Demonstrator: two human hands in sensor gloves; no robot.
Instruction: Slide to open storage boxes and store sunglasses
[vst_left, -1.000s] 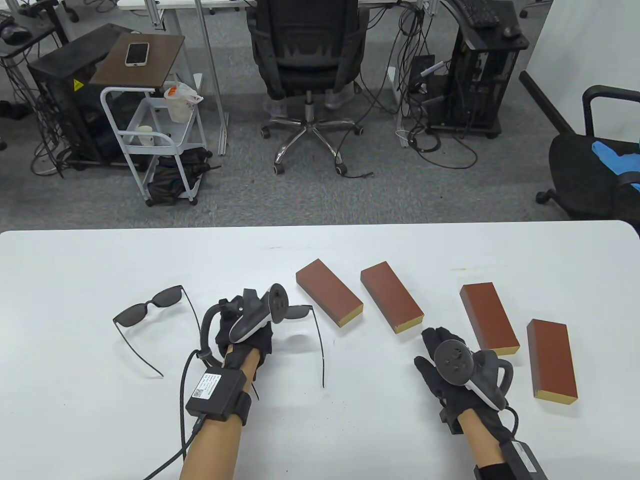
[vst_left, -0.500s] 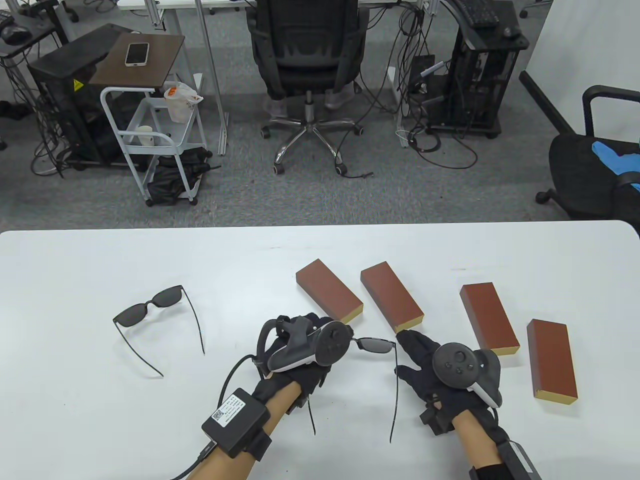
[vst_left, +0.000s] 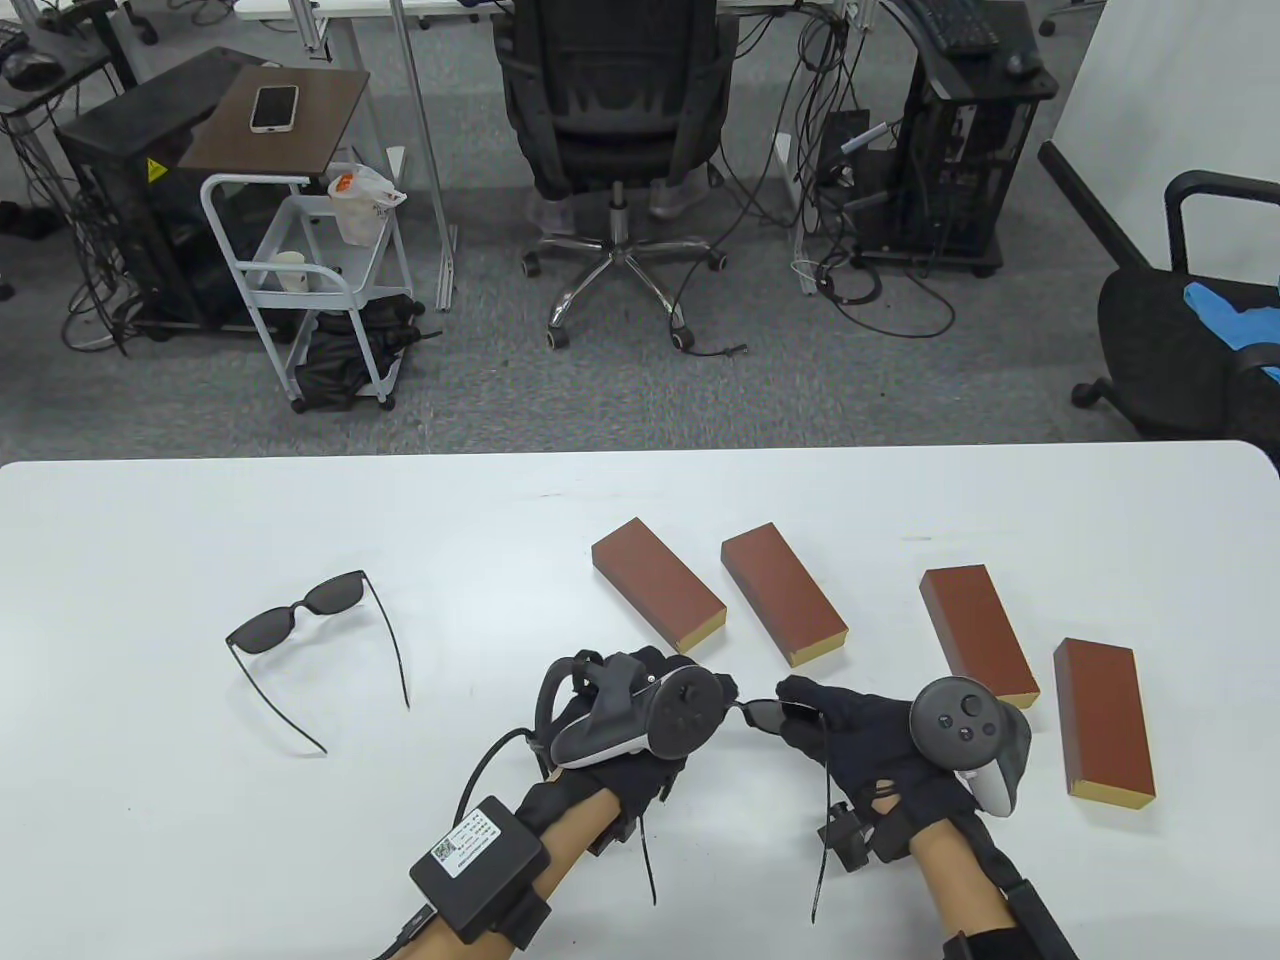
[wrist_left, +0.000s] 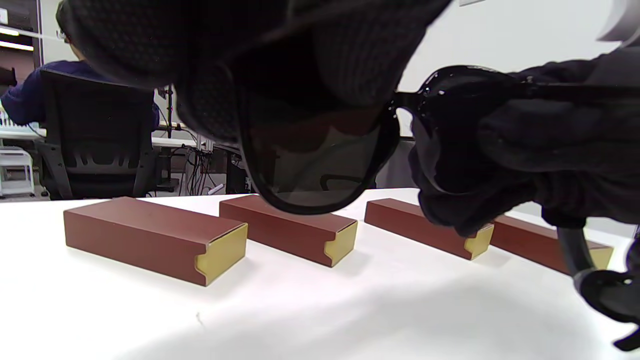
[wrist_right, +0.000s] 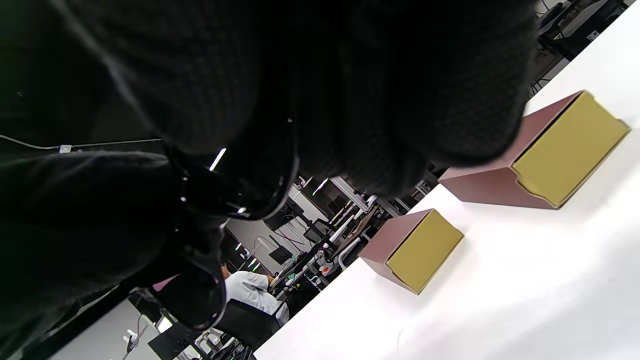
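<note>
Both my hands met at the lower middle of the table view, holding one pair of sunglasses between them above the table (vst_left: 150, 560). My left hand (vst_left: 640, 715) gripped the left lens end of the held sunglasses (vst_left: 765, 712); in the left wrist view that lens (wrist_left: 315, 165) hung just under my gloved fingers (wrist_left: 260, 65), clear of the white surface. My right hand (vst_left: 880, 745) closed on the other lens end, its fingers wrapped round the frame (wrist_left: 450, 95) as the left wrist view showed it. Both temple arms trailed down toward the bottom of the frame, one beside each wrist.

Four storage boxes lay in a loose row above and to the right of my hands, all with their gold drawer ends facing me and pushed in. The first box (vst_left: 658, 585) sat just above my left hand, the second box (vst_left: 785, 594) just above the held sunglasses, the third box (vst_left: 980, 637) close above my right hand's tracker, and the fourth box (vst_left: 1104, 720) to the right of that hand.

A second pair of sunglasses (vst_left: 318, 640) lay on the table well to the left of my left hand, temples unfolded, lenses toward the upper left.
</note>
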